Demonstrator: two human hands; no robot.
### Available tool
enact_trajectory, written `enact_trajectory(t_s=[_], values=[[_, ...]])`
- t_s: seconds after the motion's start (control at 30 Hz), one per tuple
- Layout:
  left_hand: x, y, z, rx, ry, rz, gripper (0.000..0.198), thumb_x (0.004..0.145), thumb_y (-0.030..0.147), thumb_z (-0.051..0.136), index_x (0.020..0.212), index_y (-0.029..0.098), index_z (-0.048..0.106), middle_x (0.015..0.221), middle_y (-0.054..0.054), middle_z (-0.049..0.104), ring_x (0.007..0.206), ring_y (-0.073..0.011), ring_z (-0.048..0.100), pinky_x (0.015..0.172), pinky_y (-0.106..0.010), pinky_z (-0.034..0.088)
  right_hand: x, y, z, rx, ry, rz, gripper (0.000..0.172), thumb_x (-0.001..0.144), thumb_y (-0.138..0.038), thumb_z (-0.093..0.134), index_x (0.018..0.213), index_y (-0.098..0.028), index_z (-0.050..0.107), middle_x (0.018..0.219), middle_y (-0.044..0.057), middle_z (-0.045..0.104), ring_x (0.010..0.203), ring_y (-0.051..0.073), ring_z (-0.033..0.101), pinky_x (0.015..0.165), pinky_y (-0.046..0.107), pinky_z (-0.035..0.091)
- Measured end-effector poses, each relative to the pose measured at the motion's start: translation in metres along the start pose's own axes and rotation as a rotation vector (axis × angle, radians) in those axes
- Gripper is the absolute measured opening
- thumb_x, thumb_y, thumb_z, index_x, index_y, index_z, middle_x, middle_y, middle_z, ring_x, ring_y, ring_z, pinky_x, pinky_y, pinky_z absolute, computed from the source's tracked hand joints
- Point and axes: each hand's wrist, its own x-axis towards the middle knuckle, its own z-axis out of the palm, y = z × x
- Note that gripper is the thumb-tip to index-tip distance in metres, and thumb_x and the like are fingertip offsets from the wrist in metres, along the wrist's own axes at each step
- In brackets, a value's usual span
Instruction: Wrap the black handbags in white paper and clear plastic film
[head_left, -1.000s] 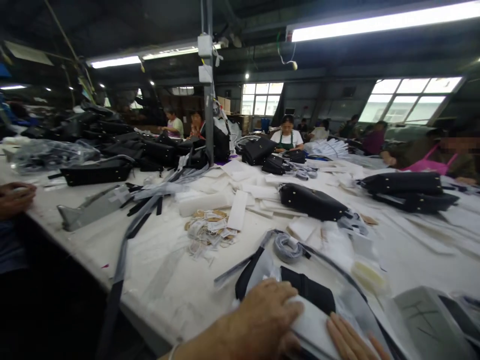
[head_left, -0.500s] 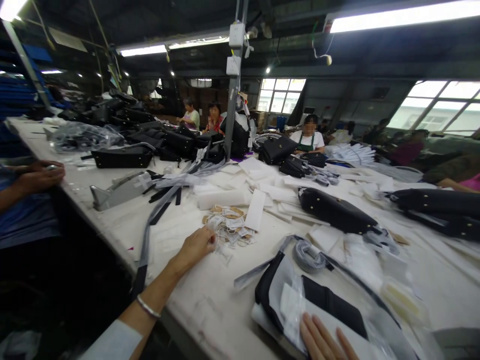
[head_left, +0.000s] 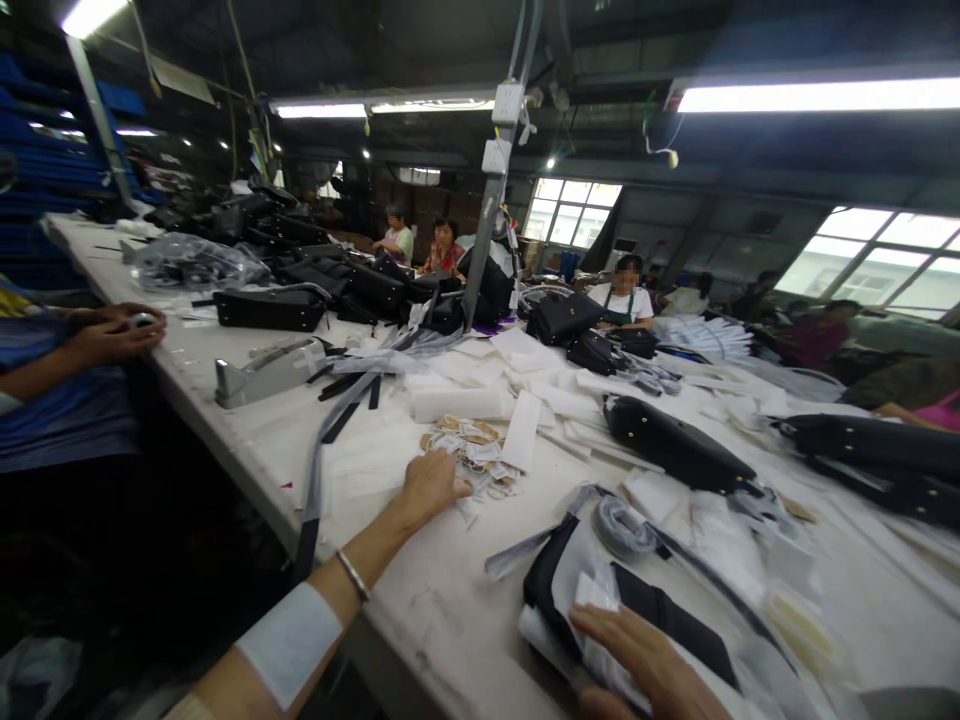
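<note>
My left hand (head_left: 431,487) is at the near edge of a small pile of paper tags with strings (head_left: 480,450). Its fingers curl down and the thumb points right; whatever lies between the fingertips is hidden. A silver bangle (head_left: 352,575) and a pale patch (head_left: 291,640) are on that forearm. My right hand (head_left: 649,655), fingers stretched out, is over a black handbag (head_left: 675,625) partly wrapped in white sheet and clear plastic. The bag lies on the table in front of me, its strap wrapped in plastic (head_left: 626,527) coiled behind it.
White foam sheets (head_left: 521,430) are strewn mid-table. Black bags (head_left: 675,440) lie to the right, more are heaped at the far left. A grey tape dispenser (head_left: 270,370) stands near the left edge. A metal post (head_left: 491,220) rises behind. A co-worker's hands (head_left: 112,335) are at left.
The view has shifted, so the scene sits further right and lower. My right hand has lifted and slid left across the wrapped bag. My left hand stays at the tags, its thumb now showing.
</note>
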Motion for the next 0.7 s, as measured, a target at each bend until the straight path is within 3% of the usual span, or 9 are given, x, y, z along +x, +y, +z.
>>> enact_trajectory(t_s=[0.17, 0.3, 0.4, 0.53, 0.7], values=[[0.01, 0.002, 0.002, -0.148, -0.057, -0.047, 0.033, 0.095, 0.036, 0.062, 0.12, 0.016, 0.059, 0.122, -0.009, 0.06, 0.106, -0.0234, 0.062, 0.09, -0.045, 0.053, 0.019, -0.016, 0.003, 0.004, 0.008, -0.122, 0.046, 0.085, -0.038, 0.072, 0.129, -0.032, 0.064, 0.118, 0.004, 0.073, 0.105, 0.025, 0.071, 0.095, 0.031, 0.056], [0.009, -0.015, -0.009, -0.438, -0.083, 0.003, 0.029, 0.095, 0.04, 0.061, 0.108, 0.014, 0.062, 0.106, -0.006, 0.064, 0.092, -0.0198, 0.064, 0.082, -0.039, 0.055, 0.024, -0.021, -0.008, 0.013, 0.094, -0.04, 0.042, 0.085, -0.036, 0.07, 0.127, -0.03, 0.066, 0.119, 0.005, 0.073, 0.107, 0.026, 0.07, 0.094, 0.031, 0.057], [0.002, -0.021, -0.026, -0.741, -0.107, 0.128, 0.04, 0.094, 0.052, 0.057, 0.09, 0.013, 0.061, 0.087, -0.003, 0.065, 0.08, -0.0168, 0.063, 0.076, -0.033, 0.052, 0.039, -0.028, -0.016, 0.089, 0.171, 0.086, 0.037, 0.088, -0.037, 0.067, 0.124, -0.03, 0.068, 0.12, 0.006, 0.072, 0.108, 0.025, 0.069, 0.091, 0.033, 0.058], [-0.016, -0.007, -0.054, -1.102, -0.193, 0.335, 0.054, 0.08, 0.068, 0.064, 0.081, 0.015, 0.057, 0.084, -0.006, 0.066, 0.079, -0.0169, 0.062, 0.078, -0.03, 0.048, 0.08, -0.036, -0.024, 0.343, 0.274, 0.275, 0.034, 0.089, -0.044, 0.063, 0.117, -0.028, 0.071, 0.111, 0.008, 0.074, 0.093, 0.025, 0.072, 0.087, 0.039, 0.058], [-0.035, 0.025, -0.071, -1.38, -0.336, 0.486, 0.046, 0.082, 0.06, 0.068, 0.081, 0.016, 0.056, 0.081, -0.007, 0.068, 0.075, -0.0179, 0.064, 0.075, -0.03, 0.05, 0.127, -0.044, -0.028, 0.837, 0.272, 0.408, 0.042, 0.083, -0.051, 0.068, 0.113, -0.021, 0.071, 0.114, 0.012, 0.072, 0.102, 0.029, 0.068, 0.083, 0.043, 0.056]])
